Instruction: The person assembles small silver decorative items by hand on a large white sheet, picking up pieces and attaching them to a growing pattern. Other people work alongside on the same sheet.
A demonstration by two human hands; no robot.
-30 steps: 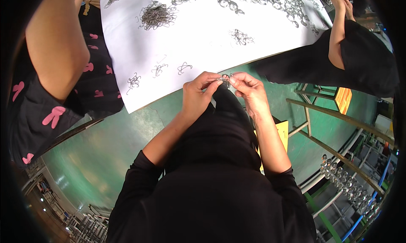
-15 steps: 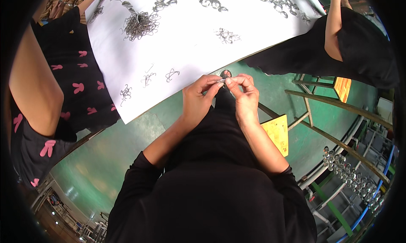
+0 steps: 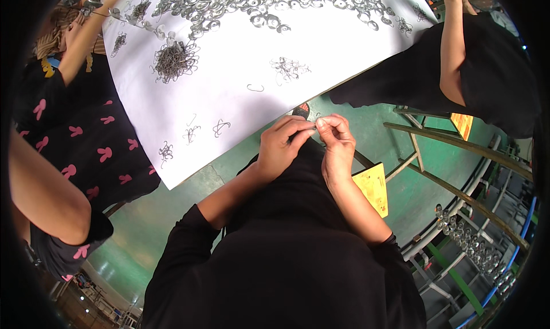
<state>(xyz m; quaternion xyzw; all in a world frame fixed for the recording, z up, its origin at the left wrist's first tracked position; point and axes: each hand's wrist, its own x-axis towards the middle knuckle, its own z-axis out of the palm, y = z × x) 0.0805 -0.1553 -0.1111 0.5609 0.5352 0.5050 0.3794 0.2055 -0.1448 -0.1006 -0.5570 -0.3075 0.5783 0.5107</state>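
In front of my body, just off the table's near edge, my left hand and my right hand meet at the fingertips. Both are closed in a pinch on a small dark metal piece, mostly hidden by the fingers; its exact kind cannot be made out. On the white-covered table, a single bent wire hook lies apart from a loose bunch of wire hooks. A few more hooks rest closer to the near edge, left of my hands.
Many shiny metal discs spread across the table's far side, with a dense hook pile at left. A person in rabbit-patterned black is at left, another in black at right. A yellow stool stands beside my right forearm.
My hands have shifted slightly right and down in the picture, still pinched together. The single hook now shows on the table by the loose bunch. At left, the neighbour's arm has moved.
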